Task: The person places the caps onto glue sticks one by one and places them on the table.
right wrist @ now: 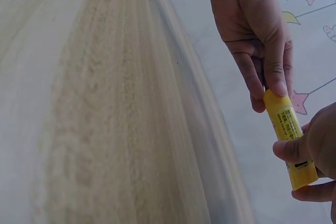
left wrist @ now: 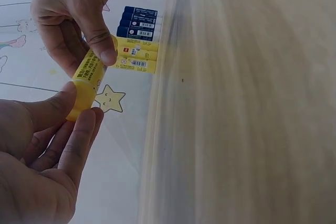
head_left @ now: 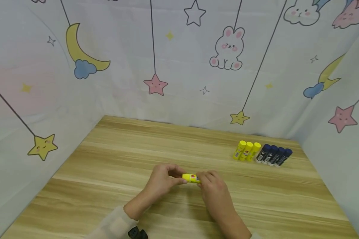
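A yellow glue stick (head_left: 190, 178) is held level above the table, between both hands. My left hand (head_left: 161, 181) pinches its left end between thumb and fingers, as the left wrist view shows from close by. The other end is in the grip of my right hand (head_left: 214, 191), whose thumb (right wrist: 292, 150) lies along the labelled barrel. Printed text shows on the yellow barrel (left wrist: 89, 77) in the left wrist view. In the head view the right fingers hide the stick's right end.
Three yellow glue sticks (head_left: 247, 151) stand in a row at the back right of the wooden table (head_left: 122, 146). Right beside them is a row of several dark-blue-capped sticks (head_left: 273, 155). A cloth wall (head_left: 179, 109) with printed stars and rabbits rises behind the table.
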`<action>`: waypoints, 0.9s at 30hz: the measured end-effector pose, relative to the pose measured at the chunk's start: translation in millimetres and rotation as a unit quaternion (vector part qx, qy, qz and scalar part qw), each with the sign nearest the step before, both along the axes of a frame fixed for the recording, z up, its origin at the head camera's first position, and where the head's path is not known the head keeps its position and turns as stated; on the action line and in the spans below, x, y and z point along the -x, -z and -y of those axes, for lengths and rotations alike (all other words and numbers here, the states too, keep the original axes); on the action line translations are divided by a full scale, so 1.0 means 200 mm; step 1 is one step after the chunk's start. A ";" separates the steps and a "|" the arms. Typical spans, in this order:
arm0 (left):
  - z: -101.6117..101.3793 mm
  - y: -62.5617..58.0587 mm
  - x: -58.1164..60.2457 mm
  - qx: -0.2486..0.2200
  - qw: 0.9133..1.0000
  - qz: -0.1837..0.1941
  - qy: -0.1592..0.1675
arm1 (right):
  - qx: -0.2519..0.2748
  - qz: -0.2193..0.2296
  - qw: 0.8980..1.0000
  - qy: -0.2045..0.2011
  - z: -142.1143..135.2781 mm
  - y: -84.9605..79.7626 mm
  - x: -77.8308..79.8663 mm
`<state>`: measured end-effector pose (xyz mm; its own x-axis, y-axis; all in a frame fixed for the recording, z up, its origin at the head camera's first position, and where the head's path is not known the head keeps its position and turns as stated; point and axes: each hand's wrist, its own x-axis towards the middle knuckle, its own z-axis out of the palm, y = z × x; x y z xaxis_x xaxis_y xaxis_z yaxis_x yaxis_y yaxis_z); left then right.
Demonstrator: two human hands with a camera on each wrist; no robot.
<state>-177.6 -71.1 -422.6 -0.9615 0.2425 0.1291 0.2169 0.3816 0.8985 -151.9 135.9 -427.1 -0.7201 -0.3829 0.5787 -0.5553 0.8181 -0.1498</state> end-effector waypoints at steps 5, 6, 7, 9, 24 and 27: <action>0.00 -0.01 0.00 -0.008 1.000 0.014 -0.011 | -0.001 -0.018 1.000 0.002 0.01 -0.01 0.01; -0.01 -0.01 0.00 -0.010 1.000 0.016 -0.013 | 0.000 -0.021 1.000 0.003 0.01 -0.02 0.01; -0.01 -0.02 0.00 -0.012 1.000 0.015 -0.014 | 0.000 -0.024 1.000 0.004 0.01 -0.02 0.01; -0.01 -0.02 0.01 -0.014 1.000 0.011 -0.016 | 0.001 -0.024 1.000 0.008 0.01 -0.03 0.01; -0.03 -0.01 0.01 -0.026 1.000 0.012 -0.013 | 0.011 -0.016 1.000 0.015 0.01 -0.02 0.01; -0.03 -0.01 0.01 -0.025 1.000 0.009 -0.009 | 0.009 -0.012 1.000 0.016 0.01 -0.02 0.01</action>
<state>-180.5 -65.6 -421.2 -0.9679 0.2185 0.1239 0.1946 0.3405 0.9199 -153.4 134.7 -424.1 -0.7177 -0.3493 0.6024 -0.5321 0.8332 -0.1507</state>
